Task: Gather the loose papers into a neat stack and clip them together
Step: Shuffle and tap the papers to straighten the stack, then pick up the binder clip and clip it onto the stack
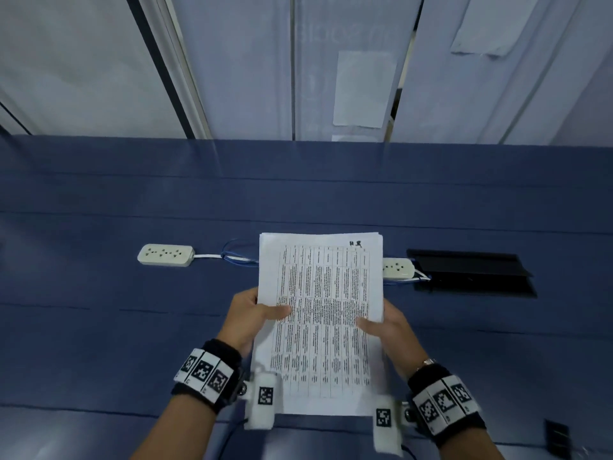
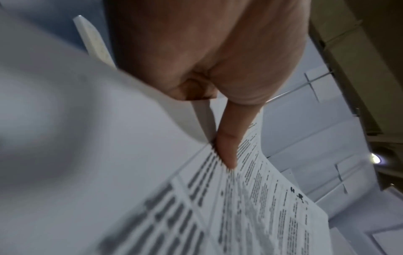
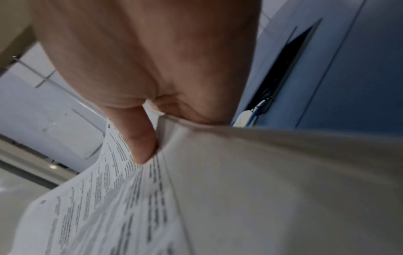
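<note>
From the head view we see the stack of printed papers (image 1: 320, 323) held up over the blue table (image 1: 99, 260), its bottom edge toward six o'clock and a handwritten mark near its one o'clock corner. Our left hand (image 1: 247, 318) grips the stack's nine o'clock edge, thumb laid across the printed table on the top sheet; our right hand (image 1: 386, 323) grips the three o'clock edge the same way. The sheets' top edges sit slightly uneven.

The left wrist view adds what the head camera cannot: the left thumb (image 2: 229, 146) presses flat on the front page while the other fingers are hidden behind the sheets, so we cannot tell how they lie. The right wrist view shows the right thumb (image 3: 141, 145) pinching the sheets against the palm side, with the paper edges bowing beneath it.

Only the head view shows the surroundings: a white power strip (image 1: 165, 255) at about ten o'clock of the stack, a second power strip (image 1: 398, 267) partly hidden behind the papers at two o'clock, and beside it a black cable hatch (image 1: 471, 272) in the tabletop. The right wrist view catches the same hatch as a dark slit
</note>
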`<state>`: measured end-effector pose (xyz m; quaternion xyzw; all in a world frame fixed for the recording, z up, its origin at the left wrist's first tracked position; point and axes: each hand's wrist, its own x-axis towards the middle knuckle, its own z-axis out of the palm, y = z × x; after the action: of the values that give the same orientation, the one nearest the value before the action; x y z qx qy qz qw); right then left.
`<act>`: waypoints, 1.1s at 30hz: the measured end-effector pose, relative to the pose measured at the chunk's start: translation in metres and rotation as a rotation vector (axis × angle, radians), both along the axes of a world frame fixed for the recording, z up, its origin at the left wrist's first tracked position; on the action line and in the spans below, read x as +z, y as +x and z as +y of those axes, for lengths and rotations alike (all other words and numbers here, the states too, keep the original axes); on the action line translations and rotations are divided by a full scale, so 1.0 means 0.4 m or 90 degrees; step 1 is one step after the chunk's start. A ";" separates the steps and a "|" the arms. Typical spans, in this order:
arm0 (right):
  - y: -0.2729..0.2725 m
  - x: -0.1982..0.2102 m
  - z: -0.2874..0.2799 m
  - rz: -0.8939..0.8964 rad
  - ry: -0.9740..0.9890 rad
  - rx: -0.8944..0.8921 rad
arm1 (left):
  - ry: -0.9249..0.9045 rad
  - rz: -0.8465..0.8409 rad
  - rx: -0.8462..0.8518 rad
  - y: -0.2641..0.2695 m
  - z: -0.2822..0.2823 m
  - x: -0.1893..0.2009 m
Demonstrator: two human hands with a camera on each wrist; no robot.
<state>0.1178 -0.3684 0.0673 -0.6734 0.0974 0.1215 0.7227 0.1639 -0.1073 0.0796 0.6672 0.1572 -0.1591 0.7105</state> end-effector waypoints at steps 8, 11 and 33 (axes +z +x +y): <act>-0.076 -0.015 0.012 0.077 -0.049 -0.032 | -0.037 0.134 -0.041 -0.078 -0.003 -0.019; -0.083 -0.019 0.013 0.085 -0.048 -0.057 | -0.021 0.140 -0.087 -0.092 0.002 -0.022; -0.381 -0.225 -0.370 0.237 -0.772 -0.537 | 0.079 0.146 -0.041 -0.107 -0.049 -0.093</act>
<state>-0.0345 -0.5163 -0.0229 -0.8266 0.5164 -0.1283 0.1834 0.1213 -0.1268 0.0425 0.6923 0.2257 -0.2468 0.6395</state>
